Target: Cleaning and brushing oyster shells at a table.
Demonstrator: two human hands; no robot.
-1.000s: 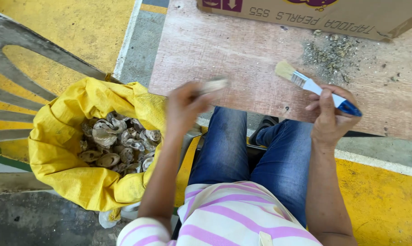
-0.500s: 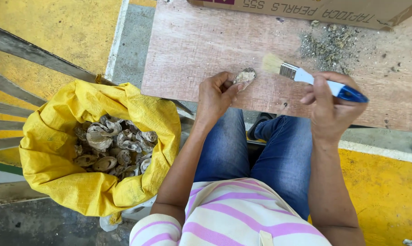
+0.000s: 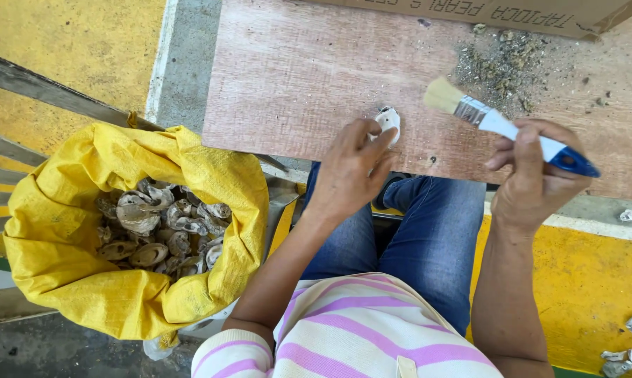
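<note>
The left hand [image 3: 351, 168] covers most of the small white shell [image 3: 388, 120]. The top edge cuts off the cardboard box [image 3: 526, 12]. The yellow sack [image 3: 85, 280] hides its lower shells.

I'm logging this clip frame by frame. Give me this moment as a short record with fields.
left hand: holds a pale shell against the wooden board
right hand: grips a paintbrush with a blue-and-white handle, bristles raised beside the shell
yellow sack: open, full of shells, at the person's left
debris pile: on the board's far side
</note>
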